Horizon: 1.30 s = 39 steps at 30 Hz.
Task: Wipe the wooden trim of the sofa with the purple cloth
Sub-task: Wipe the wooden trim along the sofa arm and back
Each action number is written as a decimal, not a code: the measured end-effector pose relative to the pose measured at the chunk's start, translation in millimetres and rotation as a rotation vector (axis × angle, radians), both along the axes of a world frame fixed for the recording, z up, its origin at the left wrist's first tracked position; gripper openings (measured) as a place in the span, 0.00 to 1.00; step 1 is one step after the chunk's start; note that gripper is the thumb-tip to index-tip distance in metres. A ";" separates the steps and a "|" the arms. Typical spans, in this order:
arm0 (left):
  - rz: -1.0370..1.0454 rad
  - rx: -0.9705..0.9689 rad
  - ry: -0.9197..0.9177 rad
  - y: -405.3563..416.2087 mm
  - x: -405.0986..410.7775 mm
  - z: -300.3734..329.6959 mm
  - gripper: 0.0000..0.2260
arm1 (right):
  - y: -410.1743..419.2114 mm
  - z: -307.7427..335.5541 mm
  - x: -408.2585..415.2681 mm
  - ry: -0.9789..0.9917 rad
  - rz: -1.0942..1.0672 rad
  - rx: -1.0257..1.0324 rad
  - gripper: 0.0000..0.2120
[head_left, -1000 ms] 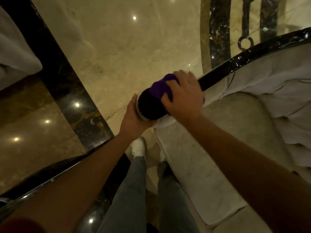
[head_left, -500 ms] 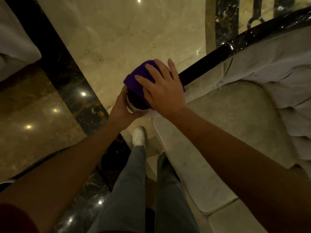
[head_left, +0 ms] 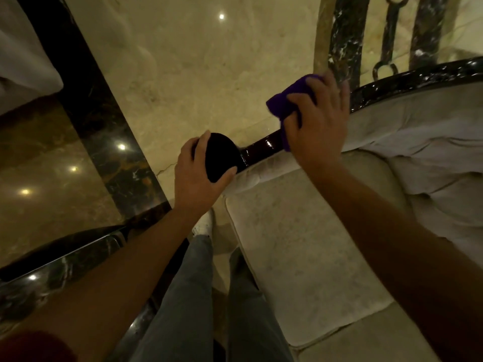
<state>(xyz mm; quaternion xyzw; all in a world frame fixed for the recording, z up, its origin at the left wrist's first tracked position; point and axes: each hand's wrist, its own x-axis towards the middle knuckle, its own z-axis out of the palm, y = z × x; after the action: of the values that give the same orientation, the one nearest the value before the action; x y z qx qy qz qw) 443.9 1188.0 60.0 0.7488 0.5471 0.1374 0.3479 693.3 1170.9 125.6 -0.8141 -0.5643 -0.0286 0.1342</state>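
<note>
purple cloth (head_left: 283, 104) bunched under the right hand (head_left: 317, 121), pressed on the dark glossy wooden trim (head_left: 264, 147) of the sofa (head_left: 300, 231). right fingers (head_left: 337, 84) spread over the cloth and curl around the trim's far edge, holding the cloth against the wood; folds of cloth stick out to the left of the hand and below the thumb.

left hand (head_left: 198, 173) grips the rounded dark end of the trim (head_left: 220, 158), the scroll at the armrest front. left fingers wrapped round it, thumb on the near side, other fingers on the far side. a short bare shiny stretch of trim shows between the two hands.

trim continues as a curved black rail (head_left: 418, 79) to the upper right, along the sofa back. pale seat cushion (head_left: 308, 257) just beside the trim, below the right forearm. grey trouser legs (head_left: 188, 296) and a white shoe (head_left: 205, 226) stand on the beige marble floor (head_left: 196, 74), dark marble band (head_left: 104, 126) at left.
</note>
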 end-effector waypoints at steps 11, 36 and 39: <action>-0.048 0.043 0.092 6.9 -3.1 -0.2 0.33 | -10.4 -10.8 -42.5 -0.014 0.366 -0.116 0.15; -0.098 0.233 0.621 22.7 82.4 3.0 0.20 | 2.5 15.8 165.3 0.146 0.023 -0.031 0.14; -0.085 0.227 0.631 23.5 83.5 2.0 0.21 | 2.9 12.2 157.7 0.097 -0.127 -0.042 0.14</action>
<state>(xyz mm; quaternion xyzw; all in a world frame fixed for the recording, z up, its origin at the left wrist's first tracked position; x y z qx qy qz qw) 527.3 1211.6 62.0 0.8106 0.5772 -0.0560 0.0813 851.0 1173.7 137.7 -0.8514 -0.5046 0.0144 0.1422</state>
